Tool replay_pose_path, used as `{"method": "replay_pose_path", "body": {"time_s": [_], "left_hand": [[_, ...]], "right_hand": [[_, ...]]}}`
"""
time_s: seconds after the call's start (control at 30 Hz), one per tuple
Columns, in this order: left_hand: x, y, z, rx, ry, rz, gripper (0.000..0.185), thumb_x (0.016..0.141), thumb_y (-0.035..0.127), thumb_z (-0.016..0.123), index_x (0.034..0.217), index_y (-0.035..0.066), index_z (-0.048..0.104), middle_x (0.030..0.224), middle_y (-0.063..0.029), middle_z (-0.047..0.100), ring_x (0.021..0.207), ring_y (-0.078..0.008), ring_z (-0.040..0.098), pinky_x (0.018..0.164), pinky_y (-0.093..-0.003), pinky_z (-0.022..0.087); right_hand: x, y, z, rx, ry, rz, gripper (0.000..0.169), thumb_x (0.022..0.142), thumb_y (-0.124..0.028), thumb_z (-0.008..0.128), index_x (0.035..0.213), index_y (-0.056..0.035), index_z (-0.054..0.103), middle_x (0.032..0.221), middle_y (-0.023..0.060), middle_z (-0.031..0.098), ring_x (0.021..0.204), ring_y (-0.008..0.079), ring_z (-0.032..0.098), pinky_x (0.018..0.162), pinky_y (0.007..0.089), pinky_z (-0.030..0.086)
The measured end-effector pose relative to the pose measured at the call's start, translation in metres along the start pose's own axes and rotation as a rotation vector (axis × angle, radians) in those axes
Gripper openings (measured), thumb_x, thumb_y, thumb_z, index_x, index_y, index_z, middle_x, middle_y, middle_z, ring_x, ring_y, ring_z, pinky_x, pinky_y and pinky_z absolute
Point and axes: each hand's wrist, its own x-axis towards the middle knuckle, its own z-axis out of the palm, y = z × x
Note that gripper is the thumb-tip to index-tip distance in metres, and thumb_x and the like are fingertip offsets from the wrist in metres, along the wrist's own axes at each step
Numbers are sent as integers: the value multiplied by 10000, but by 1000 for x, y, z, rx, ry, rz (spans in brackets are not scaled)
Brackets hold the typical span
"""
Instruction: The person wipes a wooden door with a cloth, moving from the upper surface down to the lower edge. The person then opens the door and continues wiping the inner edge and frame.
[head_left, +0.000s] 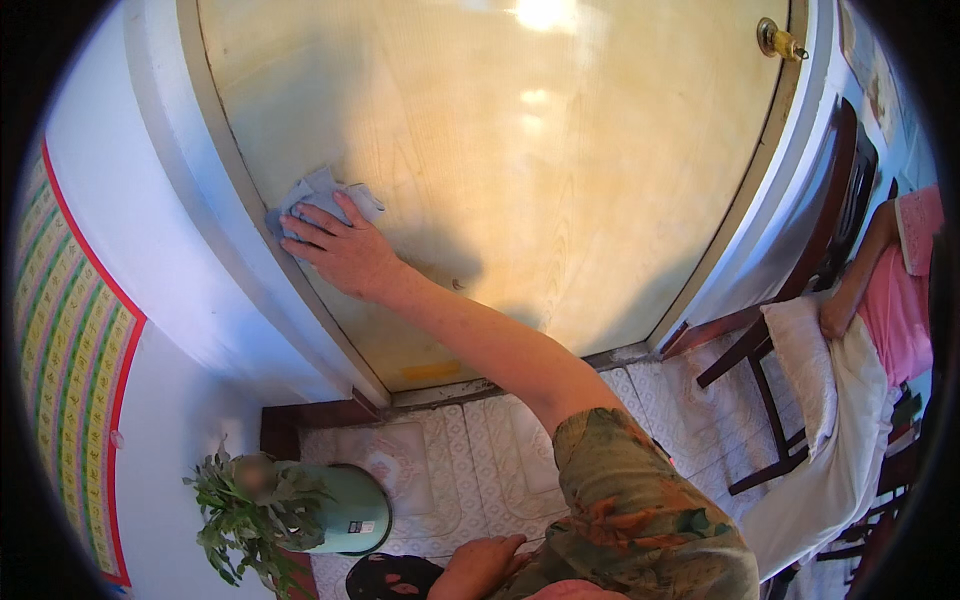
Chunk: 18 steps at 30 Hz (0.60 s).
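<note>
My right hand (345, 251) is spread flat over a bluish-grey cloth (319, 193) and presses it against the lower left part of a pale wood-grain door (562, 202), close to the frame. The cloth is bunched, and its corners stick out past my fingers. Low in the view, my left hand (480, 566) rests near my floral shirt (645, 502) and a dark patterned fabric (394, 577). Whether it grips anything is hidden.
A green bin (349, 510) stands by a leafy plant (262, 495) at lower left. A chart with writing (75, 360) hangs on the left wall. At right, another person's arm (859, 277) rests on a cloth-draped chair (799, 367). The door has a brass knob (780, 43).
</note>
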Motion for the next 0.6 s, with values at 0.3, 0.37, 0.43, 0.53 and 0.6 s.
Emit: {"method": "replay_pose_path", "body": {"time_s": [0.3,0.37,0.43,0.53,0.6], "left_hand": [[5,-2,-6,-37,-56,-61,433,941,407,464,1251,107,507,1096,-164,621,1016,-340,586,827,-423,481],[11,2,-10,-33,-107,-83,433,942,410,461,1254,113,506,1100,-167,619,1028,-339,582,837,-420,478],[18,-3,-4,-16,-121,-82,432,942,410,462,1253,113,506,1102,-165,618,1032,-339,580,841,-422,476],[29,-4,-4,2,-171,-92,430,943,402,461,1259,114,504,1116,-162,614,1042,-339,574,853,-420,471],[34,-4,-3,-7,-189,-101,430,945,394,459,1269,114,499,1131,-160,609,1051,-340,570,863,-415,468]], "right_hand": [[-50,90,-96,-283,-136,121,550,767,-333,646,1297,-335,497,1405,-20,401,1275,211,366,1038,535,260],[-75,126,-127,-372,-161,240,579,762,-362,643,1314,-335,472,1435,-22,368,1301,216,333,1038,564,232],[-102,158,-154,-441,-141,331,593,773,-382,626,1338,-333,453,1451,8,351,1309,259,321,1055,575,196],[-147,205,-191,-496,-46,491,571,804,-357,572,1353,-261,450,1471,84,317,1341,314,273,1077,583,137],[-177,231,-210,-481,71,611,567,828,-332,533,1369,-194,431,1483,128,285,1368,339,227,1091,573,106]]}}
